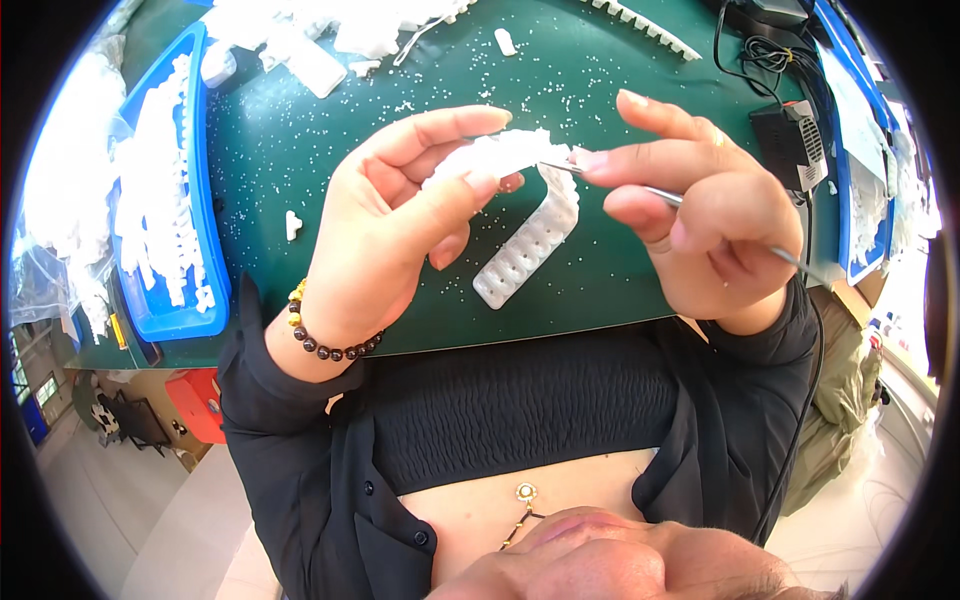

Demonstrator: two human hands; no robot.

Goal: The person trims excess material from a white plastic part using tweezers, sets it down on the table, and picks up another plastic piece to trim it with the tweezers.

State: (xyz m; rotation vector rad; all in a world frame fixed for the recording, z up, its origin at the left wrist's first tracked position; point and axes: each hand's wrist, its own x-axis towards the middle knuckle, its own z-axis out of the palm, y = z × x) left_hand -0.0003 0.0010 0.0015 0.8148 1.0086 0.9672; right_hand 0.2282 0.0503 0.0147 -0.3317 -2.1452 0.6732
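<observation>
Left hand (385,205): grasping, thumb and fingers pinched on the upper part of a white strip (528,245). Strip bends over just right of the left fingertips; its dimpled length hangs toward the person, free end below and right of the left thumb, apart from the palm. Right hand (715,205): thumb and fingers closed round a thin metal tool (661,194), tip at the strip's bend; can't tell if it's pressing in. Strip sits between the hands, left of the right one, over the green tabletop (600,285). White crumbs scattered around. Small white offcut (293,225) left of the left hand, blue tray (185,322) farther left.
</observation>
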